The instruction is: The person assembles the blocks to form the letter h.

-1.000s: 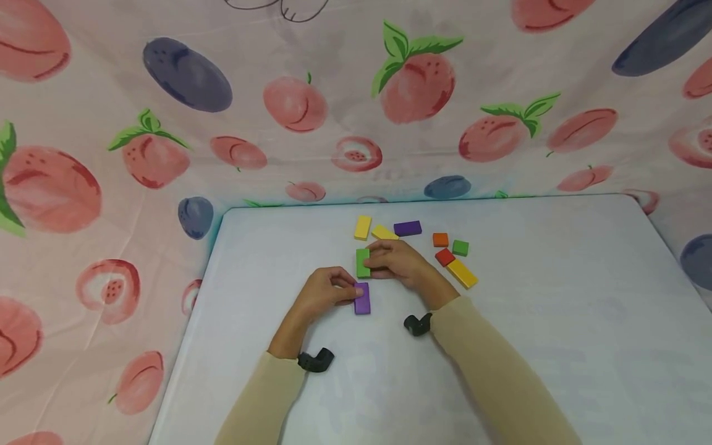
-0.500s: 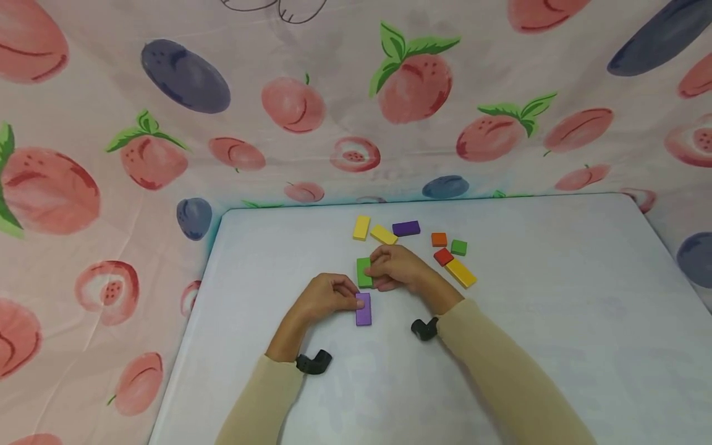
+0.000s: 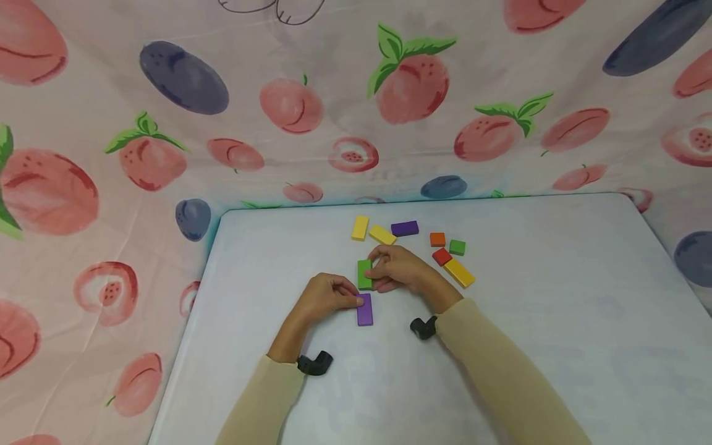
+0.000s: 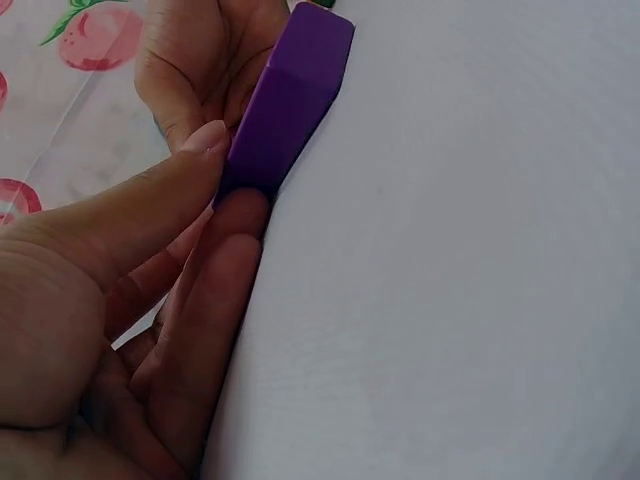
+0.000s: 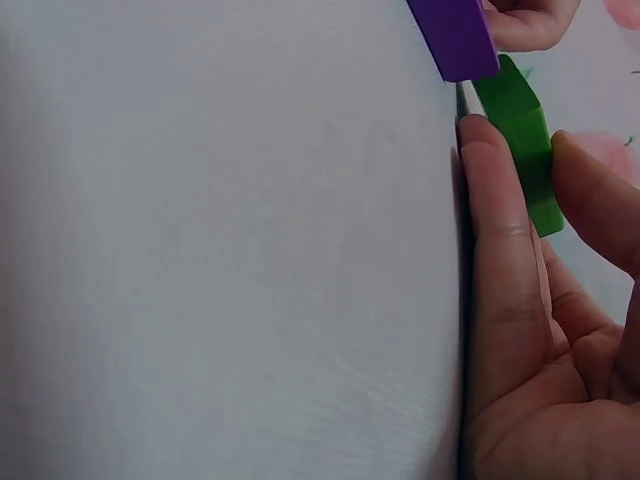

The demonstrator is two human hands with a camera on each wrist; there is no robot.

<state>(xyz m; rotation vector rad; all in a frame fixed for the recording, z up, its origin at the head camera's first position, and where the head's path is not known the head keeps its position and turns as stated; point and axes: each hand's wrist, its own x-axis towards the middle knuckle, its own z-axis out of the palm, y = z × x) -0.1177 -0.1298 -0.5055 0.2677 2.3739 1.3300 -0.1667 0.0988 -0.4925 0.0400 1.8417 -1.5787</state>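
Note:
Between the thumb and fingers of my left hand (image 3: 327,299) I pinch a purple block (image 3: 364,310) by its far left part, low at the white tabletop. My right hand (image 3: 402,269) pinches a green block (image 3: 364,275) from its right side, just beyond the purple one. The two blocks stand almost end to end, with a small gap between them in the head view. In the left wrist view the purple block (image 4: 290,100) shows its long side, with my thumb against it. In the right wrist view my thumb and fingers hold the green block (image 5: 522,140).
Farther back lie two yellow blocks (image 3: 360,228) and a dark purple block (image 3: 405,228). To the right are an orange block (image 3: 437,239), a small green block (image 3: 457,247), a red block (image 3: 442,256) and a yellow-orange block (image 3: 459,272). A fruit-print cloth (image 3: 311,55) hangs behind the table.
Both hands have come a little nearer to me with the purple and green blocks, mostly in the first half second. Since then they have hardly moved. The other blocks lie as before.

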